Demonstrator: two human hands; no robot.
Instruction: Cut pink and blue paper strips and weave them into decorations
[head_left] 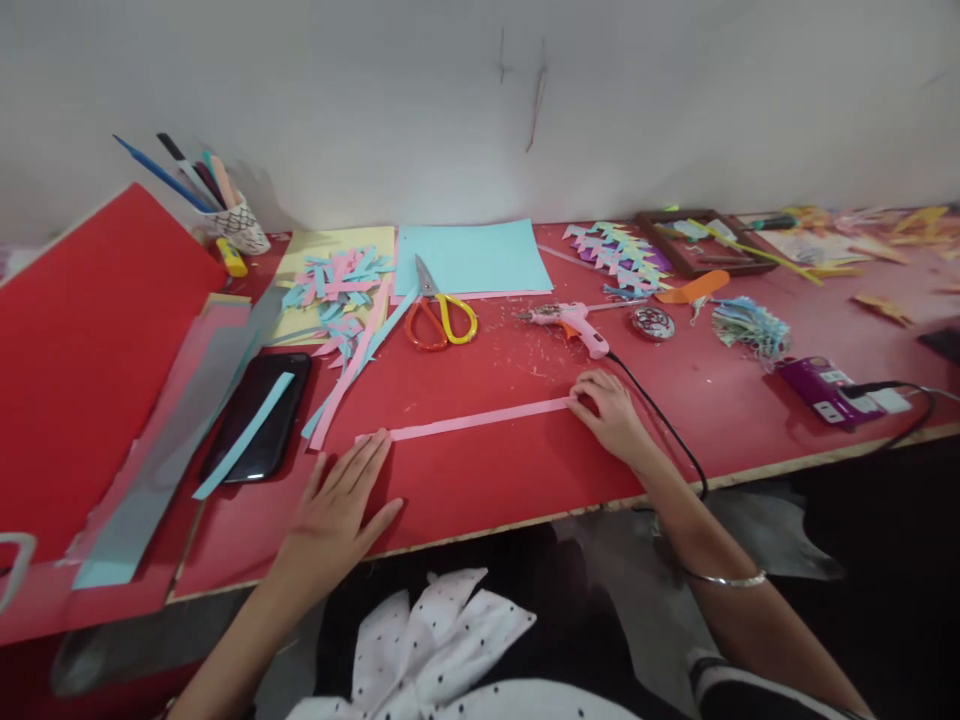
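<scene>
A long pink paper strip (480, 418) lies flat across the red tabletop. My left hand (334, 505) rests flat with fingers stretched, its fingertips pressing on the strip's left end. At the other end, my right hand (609, 415) pinches the strip between thumb and fingers. Just beyond the right hand lies a pink glue gun (574, 322), its black cord trailing past my wrist. Scissors (435, 310) with red and yellow handles lie behind the strip. A black phone (262, 415) with a blue paper strip (247, 432) across it sits left of my left hand.
Cut paper pieces (345, 280) pile up at the back beside light-blue sheets (472, 258). A pen cup (240, 225) stands at the back left, near a red board (97, 380). On the right are a purple power box (829, 390) and a brown tray (697, 265).
</scene>
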